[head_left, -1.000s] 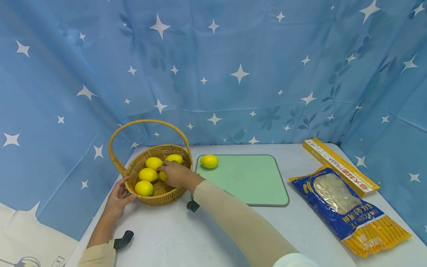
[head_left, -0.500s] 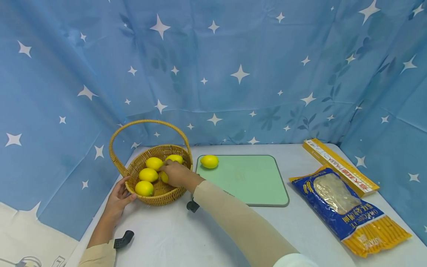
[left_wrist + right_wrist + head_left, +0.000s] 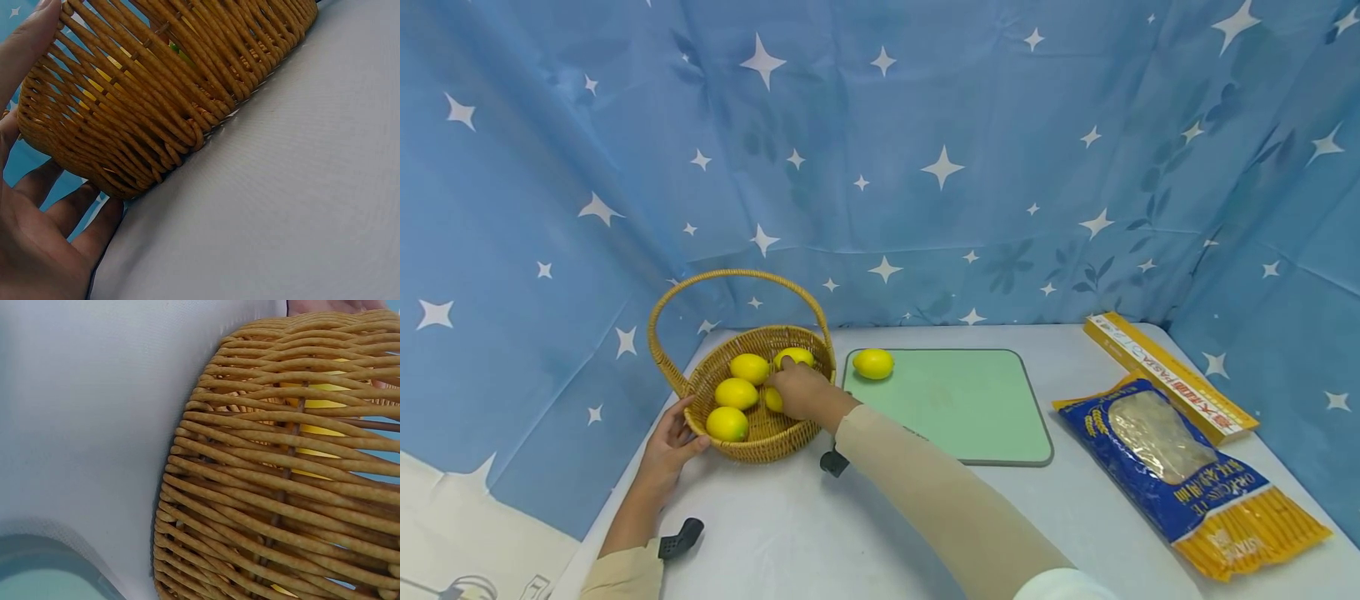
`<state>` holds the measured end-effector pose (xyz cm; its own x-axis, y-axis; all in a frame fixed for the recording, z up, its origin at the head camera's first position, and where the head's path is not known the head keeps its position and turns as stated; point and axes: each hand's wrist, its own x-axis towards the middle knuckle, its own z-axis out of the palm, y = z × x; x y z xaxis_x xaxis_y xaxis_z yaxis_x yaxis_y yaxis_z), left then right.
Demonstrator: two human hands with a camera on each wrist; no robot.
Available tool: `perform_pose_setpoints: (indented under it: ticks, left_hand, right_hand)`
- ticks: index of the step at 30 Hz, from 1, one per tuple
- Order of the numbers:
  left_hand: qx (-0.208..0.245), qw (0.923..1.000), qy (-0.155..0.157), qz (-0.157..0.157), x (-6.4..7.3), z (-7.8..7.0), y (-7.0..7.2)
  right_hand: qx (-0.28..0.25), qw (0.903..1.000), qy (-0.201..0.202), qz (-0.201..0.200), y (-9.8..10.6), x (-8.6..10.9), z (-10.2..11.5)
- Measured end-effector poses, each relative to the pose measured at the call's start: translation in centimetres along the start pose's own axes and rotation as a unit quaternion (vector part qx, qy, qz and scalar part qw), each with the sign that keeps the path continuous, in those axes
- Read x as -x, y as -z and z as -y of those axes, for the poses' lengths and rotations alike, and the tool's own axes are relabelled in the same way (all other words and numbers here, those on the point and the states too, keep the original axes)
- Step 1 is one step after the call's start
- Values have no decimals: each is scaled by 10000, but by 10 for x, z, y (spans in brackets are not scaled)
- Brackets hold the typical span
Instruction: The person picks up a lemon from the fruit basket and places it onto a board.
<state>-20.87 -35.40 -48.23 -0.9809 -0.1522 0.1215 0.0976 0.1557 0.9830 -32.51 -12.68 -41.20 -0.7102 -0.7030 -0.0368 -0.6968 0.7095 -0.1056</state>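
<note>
A wicker basket (image 3: 756,450) with a tall arched handle stands at the left of the table, holding several yellow lemons (image 3: 736,393). My left hand (image 3: 666,450) grips the basket's left side; in the left wrist view the thumb lies at the rim and the fingers spread along the outer wall. Reaching in from the right, my right hand (image 3: 801,390) has its fingers curled over a lemon (image 3: 773,400), which is partly hidden beneath them. Woven wall (image 3: 281,462) fills much of the right wrist view and hides that hand.
Right of the basket lies a green cutting board (image 3: 962,400) with one lemon (image 3: 873,364) at its far left corner. A blue and yellow pasta bag (image 3: 1187,475) and a long yellow pasta box (image 3: 1168,375) lie at the right. A blue star-patterned curtain (image 3: 880,208) hangs behind the table.
My right hand's fingers have drawn in slightly over the lemon inside the basket. My left hand and the basket keep their places.
</note>
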Motion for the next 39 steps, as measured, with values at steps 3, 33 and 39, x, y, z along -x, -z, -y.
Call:
perform_pose_setpoints:
  ticks: [3,33,39]
  left_hand:
    - [33,10000,0,21,-1,1,0]
    - [-16,10000,19,13,1,0,-1]
    - [-67,10000,-29,42,1,0,1]
  right_hand:
    - [-78,10000,36,-37,2,2,-1]
    - [-772,9950,140,-624,19,36,-15]
    - [-989,9928,110,-668,27,48,-16]
